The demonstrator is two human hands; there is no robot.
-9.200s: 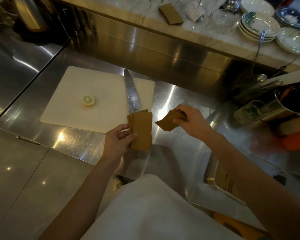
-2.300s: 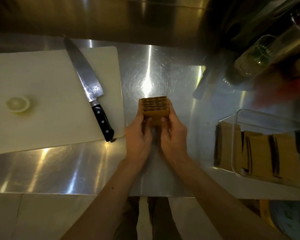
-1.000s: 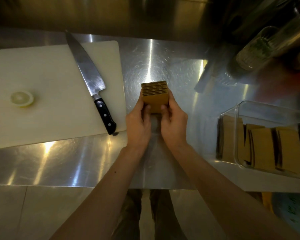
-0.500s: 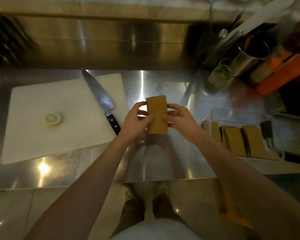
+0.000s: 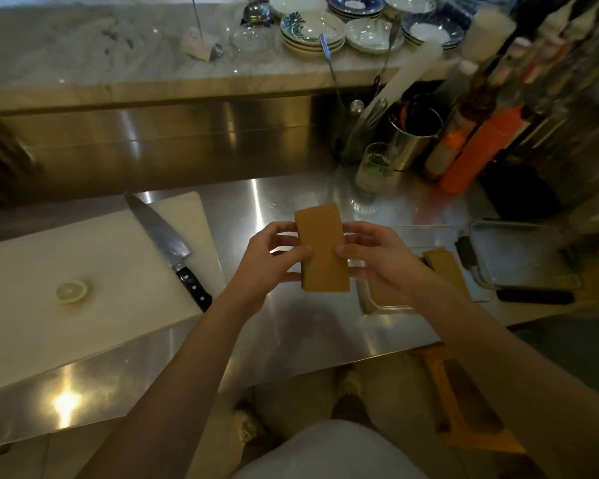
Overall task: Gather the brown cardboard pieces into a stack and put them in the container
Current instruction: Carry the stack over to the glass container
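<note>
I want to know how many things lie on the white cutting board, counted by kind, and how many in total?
Knife: 1
Lemon half: 1
Total on the cutting board: 2

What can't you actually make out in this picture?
- How many pieces the cardboard stack holds: only its broad face shows.
- Most of the clear container: the right hand and forearm cover it.
- Labels on the bottles: blurred, partly cut by the right edge.
</note>
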